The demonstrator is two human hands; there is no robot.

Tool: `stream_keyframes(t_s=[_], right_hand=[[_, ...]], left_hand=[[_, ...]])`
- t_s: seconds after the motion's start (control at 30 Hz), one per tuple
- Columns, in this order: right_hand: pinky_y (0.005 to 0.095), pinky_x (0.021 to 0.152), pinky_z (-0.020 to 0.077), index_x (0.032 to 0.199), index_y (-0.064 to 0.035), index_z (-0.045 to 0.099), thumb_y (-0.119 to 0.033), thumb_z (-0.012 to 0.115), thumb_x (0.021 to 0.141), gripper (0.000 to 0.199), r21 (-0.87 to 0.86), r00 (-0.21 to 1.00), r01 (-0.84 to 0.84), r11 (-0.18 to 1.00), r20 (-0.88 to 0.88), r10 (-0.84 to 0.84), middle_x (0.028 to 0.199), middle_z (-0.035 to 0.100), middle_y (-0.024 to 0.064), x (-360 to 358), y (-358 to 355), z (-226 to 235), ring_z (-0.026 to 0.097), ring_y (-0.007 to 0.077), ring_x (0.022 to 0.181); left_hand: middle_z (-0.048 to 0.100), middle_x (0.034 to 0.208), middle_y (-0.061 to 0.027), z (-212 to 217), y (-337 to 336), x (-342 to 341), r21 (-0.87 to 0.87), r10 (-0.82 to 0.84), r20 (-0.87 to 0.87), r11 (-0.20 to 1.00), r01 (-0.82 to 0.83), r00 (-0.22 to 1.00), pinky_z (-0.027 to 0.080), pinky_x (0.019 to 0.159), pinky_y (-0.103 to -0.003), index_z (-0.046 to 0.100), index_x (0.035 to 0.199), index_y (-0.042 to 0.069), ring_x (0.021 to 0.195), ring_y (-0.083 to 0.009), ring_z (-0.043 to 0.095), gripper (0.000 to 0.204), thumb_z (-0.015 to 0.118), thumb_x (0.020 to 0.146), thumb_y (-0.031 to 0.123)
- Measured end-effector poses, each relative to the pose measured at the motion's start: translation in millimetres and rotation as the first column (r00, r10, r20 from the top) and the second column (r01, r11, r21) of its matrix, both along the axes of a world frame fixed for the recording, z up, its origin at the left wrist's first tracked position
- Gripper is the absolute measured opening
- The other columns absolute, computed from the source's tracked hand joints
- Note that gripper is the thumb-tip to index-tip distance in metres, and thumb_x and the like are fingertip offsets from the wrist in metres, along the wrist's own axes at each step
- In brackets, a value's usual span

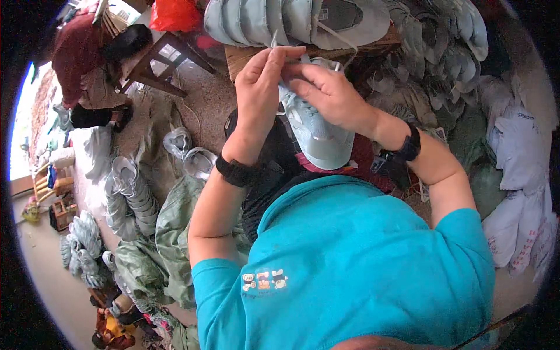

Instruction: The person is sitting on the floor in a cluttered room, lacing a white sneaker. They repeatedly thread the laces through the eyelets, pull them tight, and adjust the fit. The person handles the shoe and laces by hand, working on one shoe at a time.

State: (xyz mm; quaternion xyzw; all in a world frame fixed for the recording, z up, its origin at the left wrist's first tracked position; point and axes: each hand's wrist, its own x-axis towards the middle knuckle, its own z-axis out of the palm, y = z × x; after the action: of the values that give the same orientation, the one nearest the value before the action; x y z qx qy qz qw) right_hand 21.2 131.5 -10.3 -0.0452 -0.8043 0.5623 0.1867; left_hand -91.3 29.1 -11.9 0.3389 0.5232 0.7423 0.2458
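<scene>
A pale blue sneaker (319, 131) rests upright in front of me, toe toward my body, below my two hands. My left hand (259, 79) is closed in a pinch over the shoe's opening, with a white shoelace tip (274, 39) poking up above its thumb and forefinger. My right hand (331, 93) meets it from the other side, its fingers bent and pressed together above the sneaker's upper. What the right fingers grip is hidden behind them. Beyond the hands, a row of pale sneakers (251, 22) lies on a wooden bench (373, 45), with a loose lace trailing over its edge.
Hanging shoe uppers (434, 41) crowd the right, above white sacks (519, 151). On the left floor are stacked sneakers (134, 195), a loose pair (189, 154) and a green sack (181, 233). A person in dark red (79, 52) bends near a wooden stool (166, 61).
</scene>
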Motion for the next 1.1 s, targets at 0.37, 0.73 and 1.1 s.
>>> stream_keyframes(t_s=[0.37, 0.73, 1.1], right_hand=[[0.0178, 0.049, 0.0335, 0.099, -0.0045, 0.067, -0.019, 0.051, 0.097, 0.022, -0.677, 0.997, 0.033, 0.735, 0.074, 0.024, 0.071, 0.052, -0.0056, 27, 88, -9, 0.04, 0.0013, 0.055], [0.0293, 0.066, 0.0461, 0.094, 0.0019, 0.066, -0.017, 0.055, 0.094, 0.022, 0.365, 0.935, -0.039, 0.93, 0.341, -0.094, 0.077, 0.063, 0.0021, 47, 95, -19, 0.054, 0.0129, 0.07], [0.0298, 0.066, 0.0481, 0.117, 0.0014, 0.059, -0.01, 0.05, 0.094, 0.027, 0.284, 0.954, 0.033, 0.958, 0.276, -0.114, 0.079, 0.063, 0.0058, 56, 98, -19, 0.057, 0.0135, 0.072]], left_hand=[[0.055, 0.077, 0.0018, -74, -54, -61, 0.375, -0.419, 0.604, 0.9, 0.222, 0.678, 0.043, 0.074, -0.026, 0.062, 0.112, 0.001, 0.072, -0.0083, 0.051, 0.031, 0.048, 0.102, 0.026], [0.063, 0.077, -0.0039, -73, -46, -28, -0.505, -0.09, -0.254, 0.862, -0.053, 0.963, 0.045, 0.063, -0.028, 0.065, 0.091, -0.001, 0.066, -0.012, 0.053, 0.02, 0.054, 0.098, 0.015], [0.056, 0.077, -0.0156, -72, -38, -23, -0.564, -0.243, -0.418, 0.825, -0.04, 0.875, 0.045, 0.067, -0.034, 0.059, 0.085, -0.004, 0.071, -0.0253, 0.055, 0.027, 0.056, 0.094, 0.02]])
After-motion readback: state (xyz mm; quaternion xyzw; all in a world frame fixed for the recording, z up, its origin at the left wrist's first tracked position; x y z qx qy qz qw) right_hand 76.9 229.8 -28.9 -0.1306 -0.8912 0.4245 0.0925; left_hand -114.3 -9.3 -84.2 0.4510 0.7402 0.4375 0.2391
